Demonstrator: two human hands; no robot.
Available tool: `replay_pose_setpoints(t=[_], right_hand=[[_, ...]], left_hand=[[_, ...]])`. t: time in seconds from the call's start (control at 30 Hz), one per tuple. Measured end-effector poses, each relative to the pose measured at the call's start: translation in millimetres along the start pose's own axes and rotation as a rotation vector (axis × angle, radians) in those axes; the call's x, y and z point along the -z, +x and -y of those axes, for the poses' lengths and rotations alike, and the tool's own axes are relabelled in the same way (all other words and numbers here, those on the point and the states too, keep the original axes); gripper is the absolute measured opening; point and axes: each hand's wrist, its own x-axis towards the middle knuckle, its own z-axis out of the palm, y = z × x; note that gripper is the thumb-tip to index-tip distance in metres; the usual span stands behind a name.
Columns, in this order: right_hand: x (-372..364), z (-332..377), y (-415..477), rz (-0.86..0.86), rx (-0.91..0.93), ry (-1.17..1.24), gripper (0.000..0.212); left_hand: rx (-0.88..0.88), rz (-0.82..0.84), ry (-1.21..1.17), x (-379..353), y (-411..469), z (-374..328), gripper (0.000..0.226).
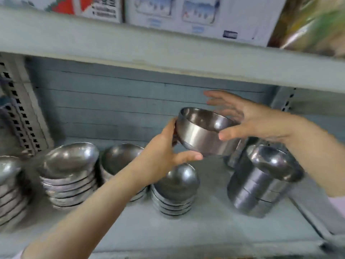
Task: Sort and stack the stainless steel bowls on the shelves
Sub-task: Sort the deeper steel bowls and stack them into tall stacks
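A stainless steel bowl (201, 135) hangs in the air above the grey shelf (205, 230), tilted with its mouth facing up and away. My left hand (164, 156) grips its left side and underside, thumb beneath. My right hand (248, 118) is at its right rim with the fingers spread straight behind it and the thumb against the wall. Below stand stacks of steel bowls: a tall stack (261, 184) at the right, a short stack (175, 193) in the middle, a wider stack (69, 174) at the left and another stack (121, 157) behind my left arm.
A further bowl stack (9, 187) sits at the far left edge. Another steel stack (235, 156) stands behind the tall one. The upper shelf board (168, 47) overhangs close above, carrying printed boxes (196, 15). Perforated uprights (20, 116) flank the bay.
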Motion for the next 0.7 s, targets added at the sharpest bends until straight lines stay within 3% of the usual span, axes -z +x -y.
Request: replay_pose_setpoints(t=[0.13, 0.23, 0.33, 0.47, 0.53, 0.7], right_hand=[[51, -52, -75, -0.074, -0.006, 0.152, 0.121], [72, -89, -116, -0.083, -0.05, 0.121, 0.132], [86, -118, -137, -0.171, -0.063, 0.106, 0.121], [87, -142, -148, -0.186, -0.045, 0.129, 0.12], [80, -152, -151, -0.175, -0.032, 0.127, 0.128], [58, -169, -146, -0.212, 0.04, 0.175, 0.115]], left_hand=[[-0.033, -0.006, -0.166, -90, 19, -11, 0.069], [-0.047, 0.02, -0.25, -146, 29, -18, 0.069], [-0.062, 0.048, -0.248, -185, 40, -23, 0.074], [-0.053, -0.128, 0.151, -207, 45, -17, 0.1], [-0.063, -0.137, 0.231, -210, 41, -13, 0.101], [0.033, -0.005, -0.191, -214, 27, -9, 0.084]])
